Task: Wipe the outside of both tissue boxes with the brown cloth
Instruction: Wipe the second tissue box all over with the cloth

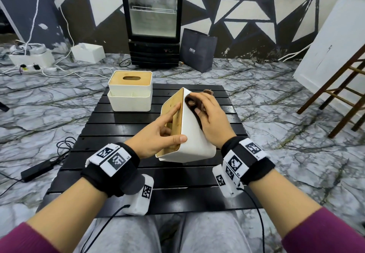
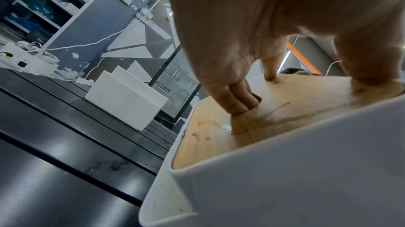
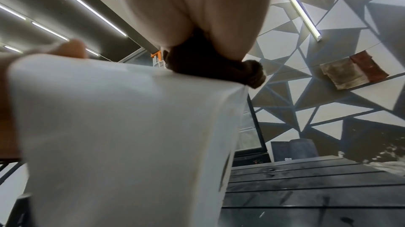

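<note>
Tissue box (image 1: pixel 194 134), white with wooden lid (image 1: pixel 172 112): stood tilted on the black table (image 1: pixel 122 126), long axis running away from the person. Left hand (image 1: pixel 158 134) gripped it, fingers hooked in the lid slot. Right hand (image 1: pixel 210 114) clutched the brown cloth (image 1: pixel 192 102) against the far end of the opposite white wall. Second box (image 1: pixel 130 92) stood apart, beyond the left hand. Likely next stroke: back along that wall.

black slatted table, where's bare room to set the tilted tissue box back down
Bare slats lie on the table's left half, below the upright tissue box, and along the right edge beside the right hand. The centre is crowded: the left hand holds the tilted tissue box there.
</note>
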### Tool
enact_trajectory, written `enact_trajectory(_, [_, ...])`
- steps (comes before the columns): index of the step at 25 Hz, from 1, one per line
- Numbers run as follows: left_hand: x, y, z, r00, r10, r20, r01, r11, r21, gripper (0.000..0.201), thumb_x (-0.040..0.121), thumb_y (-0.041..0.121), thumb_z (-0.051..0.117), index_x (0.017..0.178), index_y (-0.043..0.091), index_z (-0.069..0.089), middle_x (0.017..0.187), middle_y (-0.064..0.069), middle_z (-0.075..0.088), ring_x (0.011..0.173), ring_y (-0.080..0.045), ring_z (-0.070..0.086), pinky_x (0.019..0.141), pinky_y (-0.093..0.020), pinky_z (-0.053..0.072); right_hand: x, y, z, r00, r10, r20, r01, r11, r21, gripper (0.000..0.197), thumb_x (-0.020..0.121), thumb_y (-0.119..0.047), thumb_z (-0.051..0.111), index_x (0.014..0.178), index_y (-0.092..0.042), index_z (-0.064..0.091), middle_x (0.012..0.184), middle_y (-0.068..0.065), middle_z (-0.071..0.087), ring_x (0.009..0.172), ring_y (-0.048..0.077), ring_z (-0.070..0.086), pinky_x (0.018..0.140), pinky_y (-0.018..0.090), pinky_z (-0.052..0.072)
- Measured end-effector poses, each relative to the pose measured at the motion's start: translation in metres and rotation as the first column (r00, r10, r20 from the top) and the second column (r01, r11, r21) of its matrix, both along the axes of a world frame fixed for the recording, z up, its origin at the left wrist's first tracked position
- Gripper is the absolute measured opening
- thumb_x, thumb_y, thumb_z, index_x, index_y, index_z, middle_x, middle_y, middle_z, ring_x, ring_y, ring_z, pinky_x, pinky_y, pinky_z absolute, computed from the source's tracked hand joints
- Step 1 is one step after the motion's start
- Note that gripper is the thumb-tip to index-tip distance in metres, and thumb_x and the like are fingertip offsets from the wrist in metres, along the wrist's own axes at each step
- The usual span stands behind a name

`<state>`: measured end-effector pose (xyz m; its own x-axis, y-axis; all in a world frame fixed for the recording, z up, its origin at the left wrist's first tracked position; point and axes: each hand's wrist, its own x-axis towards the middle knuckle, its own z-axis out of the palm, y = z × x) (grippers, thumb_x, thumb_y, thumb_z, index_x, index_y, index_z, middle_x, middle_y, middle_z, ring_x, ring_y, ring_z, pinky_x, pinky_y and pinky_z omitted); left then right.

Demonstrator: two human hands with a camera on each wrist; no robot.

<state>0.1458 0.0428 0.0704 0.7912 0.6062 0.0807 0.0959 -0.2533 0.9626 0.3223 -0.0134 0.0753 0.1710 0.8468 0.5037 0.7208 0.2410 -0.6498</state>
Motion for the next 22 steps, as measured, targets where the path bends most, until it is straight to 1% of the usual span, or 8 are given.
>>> enact_trajectory(5, [-0.007,-0.002,0.000,1.000,-0.024,0.003,0.024,1.000,-0.005,0.086,0.070,0.022,0.078,0.126,0.057,0.023,0.113,0.011,0.046,0.079,-0.002,0.061,0.073,-0.017,0.052,0.013,0.001,0.007,1.000,-0.019,-0.007,0.019,0.999,-0.032,0.036,0.090,0.000,0.044,0.123,-0.012,0.049,0.125,0.005,0.050,0.119,0.016,0.042,0.099,0.013,0.026])
enact_trajectory(7, [-0.011,-0.004,0.001,0.999,-0.030,-0.026,0.031,0.999,0.018,0.088,0.062,0.033,0.079,0.126,0.061,0.023,0.119,0.005,0.044,0.087,-0.012,0.063,0.081,-0.021,0.054,0.019,-0.002,0.008,0.999,-0.039,-0.028,0.037,0.998,-0.056,0.035,0.090,-0.001,0.044,0.123,-0.011,0.049,0.124,0.004,0.050,0.115,0.010,0.041,0.093,0.001,0.025])
enact_trajectory(9, [-0.017,-0.006,0.002,0.998,-0.033,-0.048,0.034,0.999,0.019,0.091,0.055,0.040,0.076,0.123,0.063,0.022,0.123,-0.002,0.042,0.097,-0.020,0.064,0.087,-0.024,0.053,0.022,-0.007,0.008,0.997,-0.052,-0.058,0.048,0.997,-0.067,0.035,0.091,-0.001,0.044,0.124,-0.011,0.049,0.121,0.002,0.049,0.112,0.006,0.041,0.090,-0.005,0.023])
enact_trajectory(12, [-0.024,-0.005,0.008,0.991,-0.035,-0.127,0.043,0.997,0.065,0.111,0.048,0.039,0.079,0.125,0.069,0.006,0.120,-0.005,0.044,0.102,-0.021,0.062,0.086,-0.025,0.052,0.021,-0.015,0.007,0.992,-0.031,-0.125,0.021,0.997,-0.080,0.036,0.091,0.000,0.044,0.124,-0.014,0.049,0.118,-0.003,0.049,0.114,0.006,0.043,0.095,0.000,0.027])
enact_trajectory(15, [-0.027,0.001,0.015,0.985,0.015,-0.170,0.001,0.996,0.094,0.117,0.048,0.047,0.080,0.126,0.070,-0.005,0.102,-0.003,0.054,0.088,-0.016,0.063,0.079,-0.024,0.051,0.015,-0.025,0.008,0.977,0.004,-0.213,-0.018,0.998,-0.065,0.037,0.091,0.000,0.045,0.123,-0.016,0.049,0.121,0.000,0.051,0.119,0.011,0.046,0.105,0.018,0.032])
enact_trajectory(17, [-0.026,0.000,0.017,0.993,0.055,-0.103,-0.050,0.998,0.049,0.103,0.061,0.051,0.080,0.130,0.066,0.004,0.086,0.002,0.061,0.078,-0.010,0.064,0.077,-0.022,0.053,0.010,-0.033,0.009,0.974,0.015,-0.226,-0.025,0.999,-0.044,0.037,0.090,0.000,0.046,0.122,-0.018,0.050,0.121,0.001,0.053,0.116,0.006,0.047,0.103,0.015,0.032])
enact_trajectory(19, [-0.024,-0.004,0.017,0.994,0.080,-0.080,-0.072,0.993,0.091,0.091,0.065,0.051,0.078,0.129,0.066,0.016,0.075,0.013,0.064,0.075,-0.008,0.062,0.078,-0.023,0.053,0.006,-0.038,0.010,0.968,0.022,-0.249,-0.034,0.998,-0.045,0.038,0.090,0.000,0.047,0.120,-0.023,0.050,0.120,0.000,0.054,0.112,0.003,0.048,0.101,0.012,0.032])
enact_trajectory(22, [-0.022,-0.009,0.013,0.990,0.085,-0.114,-0.065,0.984,0.168,0.083,0.059,0.051,0.070,0.125,0.069,0.024,0.076,0.008,0.061,0.074,-0.017,0.057,0.086,-0.037,0.053,0.007,-0.042,0.010,0.941,0.032,-0.337,-0.051,0.998,-0.048,0.041,0.090,-0.001,0.046,0.112,-0.035,0.050,0.122,0.003,0.056,0.116,0.011,0.051,0.103,0.025,0.036])
